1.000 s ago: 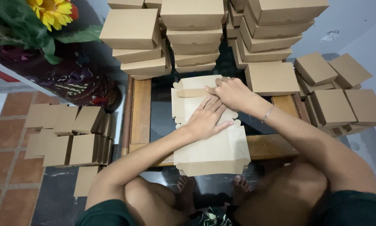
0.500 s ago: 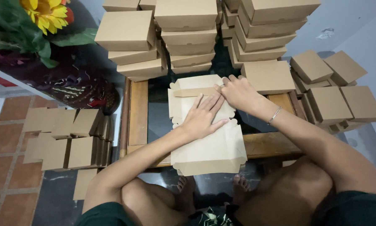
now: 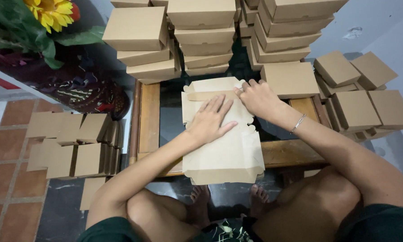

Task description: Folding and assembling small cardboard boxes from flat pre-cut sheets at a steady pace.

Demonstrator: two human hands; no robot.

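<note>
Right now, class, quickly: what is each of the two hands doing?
Left hand: open, pressed flat on the flat cardboard box blank.
Right hand: fingers curled, pinching the blank's folded far flap.

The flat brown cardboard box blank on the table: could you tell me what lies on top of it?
The left hand presses flat on the flat brown cardboard box blank; the right hand pinches its far flap. The cardboard beneath both hands is hidden.

Left hand [image 3: 211,120]: laid flat, palm down, fingers extended and slightly spread, pointed away from the body; forearm stretched forward from the lower left. Right hand [image 3: 256,97]: held knuckles up, fingers curled and pinched at the tips; a thin bracelet is worn on the wrist; forearm angled in from the right.
</note>
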